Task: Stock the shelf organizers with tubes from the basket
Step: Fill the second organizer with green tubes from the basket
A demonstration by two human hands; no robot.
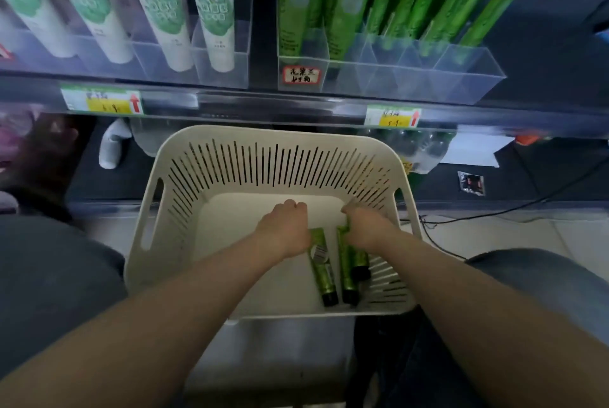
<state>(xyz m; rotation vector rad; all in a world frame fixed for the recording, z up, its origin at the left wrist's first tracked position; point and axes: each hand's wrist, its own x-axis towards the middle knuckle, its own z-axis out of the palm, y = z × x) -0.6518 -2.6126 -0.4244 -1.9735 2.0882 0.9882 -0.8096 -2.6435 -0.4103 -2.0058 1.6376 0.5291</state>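
Basket (263, 131) of cream slotted plastic sits below the clear shelf organizers (428, 78). Inside it, the left hand (285, 229) curls around the end of one green tube (323, 271). The right hand (365, 231) clutches two more green tubes (346, 272) just beside it.

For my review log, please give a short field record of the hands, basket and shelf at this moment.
left hand: curled fingers grip single green tube at its upper end
right hand: grips pair of green tubes at their upper ends
basket: white, slotted, no other tubes seen inside
right organizer: clear, holds shelved green tubes
left organizer: clear, holds white tubes
stage: the gripped tubes are not yet lifted out of the basket
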